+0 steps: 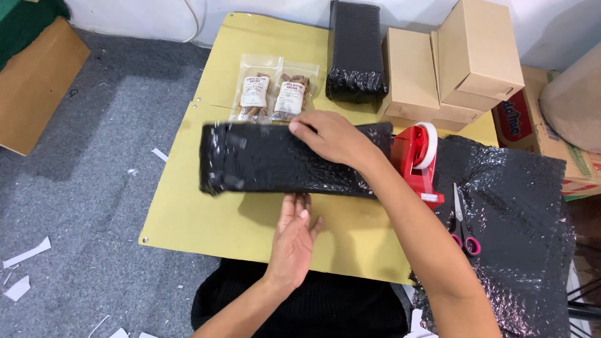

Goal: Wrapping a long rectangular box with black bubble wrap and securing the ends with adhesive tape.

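Your right hand (332,139) lies flat and spread on top of the black bubble-wrapped parcel (275,159), fingers reaching toward its far edge — it presses rather than grips, which looks like a way to keep the wrap from springing open. Your left hand (293,235) sits below the parcel's near edge, palm down on the yellow-brown paper sheet (188,213), fingers extended with the tips at or just under that edge; it clasps nothing, and whether it is tucking the wrap or only steadying it I cannot tell.

The parcel lies lengthwise across the sheet, square in front of you, so both hands can work its long sides. Just beyond it are 2 clear pouches (272,94) of brown sticks with white labels, side by side and touching the parcel's far edge.

To the right, the red tape dispenser (421,159) stands just beside the parcel's end — close to your pressing hand. The scissors (462,225) with pink handles rest near it on a spread of loose black bubble wrap (519,213).

Farther back, a second wrapped black bundle (355,53) lies next to the stacked brown cardboard boxes (451,62). Everything sits on grey carpet floor (81,188) strewn with paper scraps.
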